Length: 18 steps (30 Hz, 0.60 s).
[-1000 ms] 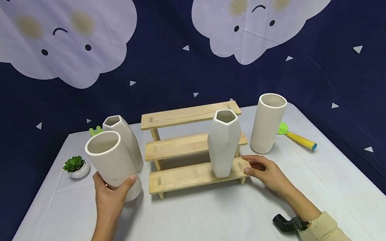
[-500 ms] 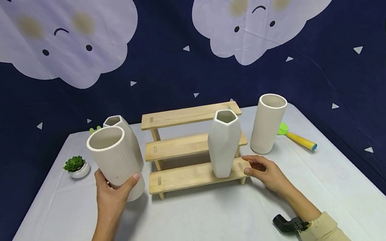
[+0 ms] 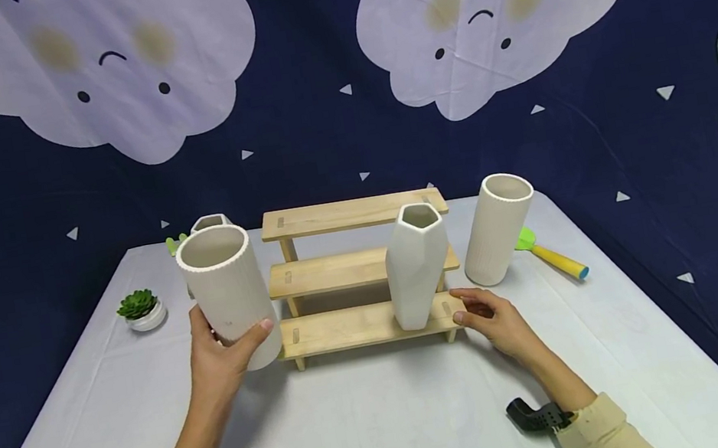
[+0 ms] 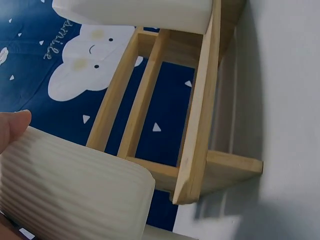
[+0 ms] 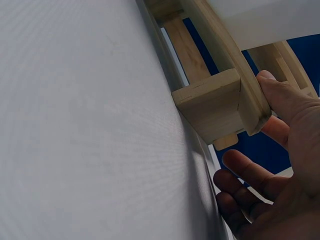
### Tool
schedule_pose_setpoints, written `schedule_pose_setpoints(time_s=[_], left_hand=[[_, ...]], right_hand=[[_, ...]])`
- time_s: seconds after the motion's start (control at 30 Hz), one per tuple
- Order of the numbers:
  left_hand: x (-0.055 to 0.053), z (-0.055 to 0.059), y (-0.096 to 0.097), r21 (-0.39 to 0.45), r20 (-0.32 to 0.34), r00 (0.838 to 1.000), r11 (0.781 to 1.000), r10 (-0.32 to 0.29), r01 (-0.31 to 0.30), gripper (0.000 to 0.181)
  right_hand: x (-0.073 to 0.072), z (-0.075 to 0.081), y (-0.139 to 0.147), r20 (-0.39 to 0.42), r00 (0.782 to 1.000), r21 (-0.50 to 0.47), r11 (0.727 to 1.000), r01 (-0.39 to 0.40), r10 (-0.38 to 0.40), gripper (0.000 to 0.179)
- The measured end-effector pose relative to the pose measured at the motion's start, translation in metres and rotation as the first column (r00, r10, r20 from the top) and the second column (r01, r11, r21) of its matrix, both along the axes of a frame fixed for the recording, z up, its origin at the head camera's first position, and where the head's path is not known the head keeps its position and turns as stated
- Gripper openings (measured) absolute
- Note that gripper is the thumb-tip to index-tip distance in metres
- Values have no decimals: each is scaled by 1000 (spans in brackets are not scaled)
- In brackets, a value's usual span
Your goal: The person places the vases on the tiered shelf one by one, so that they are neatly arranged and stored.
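Left hand (image 3: 224, 360) grips ribbed vase (image 3: 228, 294) center-left of frame, right hand (image 3: 498, 323) pinches end of shelf (image 3: 343, 327) right of center, near angular vase (image 3: 417, 269).

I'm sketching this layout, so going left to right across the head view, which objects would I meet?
Potted succulent, held ribbed vase, faceted vase on the lowest shelf, round white vase, yellow-handled tool.

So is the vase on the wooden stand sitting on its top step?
No, the white vase stands on the lowest step, near the right hand.
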<state>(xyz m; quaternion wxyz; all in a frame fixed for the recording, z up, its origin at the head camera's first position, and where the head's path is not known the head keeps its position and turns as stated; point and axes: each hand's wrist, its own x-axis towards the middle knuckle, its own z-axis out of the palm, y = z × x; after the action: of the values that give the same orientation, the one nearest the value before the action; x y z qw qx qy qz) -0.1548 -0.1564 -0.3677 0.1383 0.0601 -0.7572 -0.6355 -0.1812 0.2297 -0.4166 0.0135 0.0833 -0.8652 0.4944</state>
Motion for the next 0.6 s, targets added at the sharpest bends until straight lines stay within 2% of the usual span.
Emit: schedule_pose_setpoints(time_s=[0.4,0.6], left_hand=[[-2,6,12,29,33,996,996,-80,79,88],[-6,7,18,41,14,993,993,-114,113,87]], right_hand=[[0,-1,0,-7,1000,-4,1000,-4,4,44],[1,1,-1,-2,1000,2,1000,-1,1,44]])
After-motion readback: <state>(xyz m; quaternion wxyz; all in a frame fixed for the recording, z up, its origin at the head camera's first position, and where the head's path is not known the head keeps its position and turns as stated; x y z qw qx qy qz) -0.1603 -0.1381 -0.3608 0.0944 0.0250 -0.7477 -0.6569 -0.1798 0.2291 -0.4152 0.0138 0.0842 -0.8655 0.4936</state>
